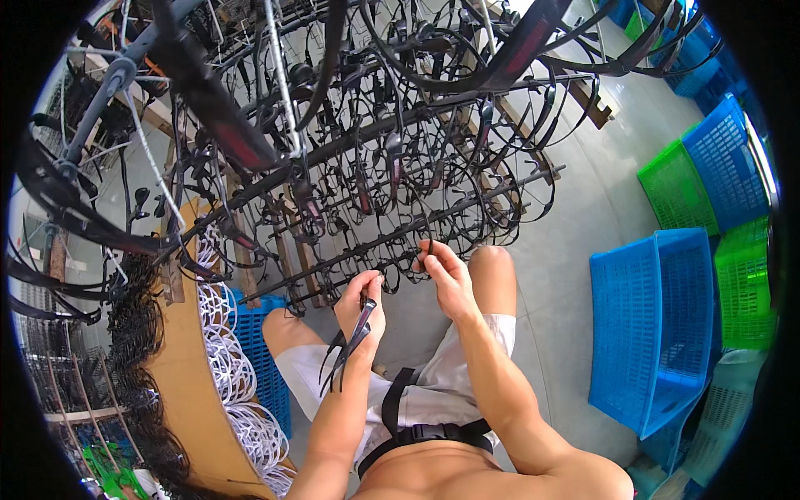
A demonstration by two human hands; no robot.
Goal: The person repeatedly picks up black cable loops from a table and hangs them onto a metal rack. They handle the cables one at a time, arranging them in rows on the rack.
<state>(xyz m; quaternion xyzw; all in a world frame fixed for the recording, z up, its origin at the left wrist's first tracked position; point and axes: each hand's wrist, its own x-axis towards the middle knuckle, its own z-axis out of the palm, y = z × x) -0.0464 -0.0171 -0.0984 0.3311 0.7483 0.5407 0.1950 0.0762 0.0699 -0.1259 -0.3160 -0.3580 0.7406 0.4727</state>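
Before me hangs a rack of rods (367, 129) crowded with curved black plastic pieces, some with reddish marks; their exact kind is unclear. My left hand (360, 307) is closed around a few slim black curved strips (358, 335), whose ends hang past the wrist. At the near edge of the rack, my right hand (446, 279) pinches a thin dark piece (430, 247) between thumb and fingers. Whether that piece still touches a rod (400, 236) is hard to make out. Both hands are above my knees, a short gap apart.
Blue crates (625, 325) and green crates (677, 187) stand on the right. To the left, a tan board (187, 367) runs beside bundled white loops (237, 358) and a blue basket (268, 358). Black pieces overhang the upper left, close to my view.
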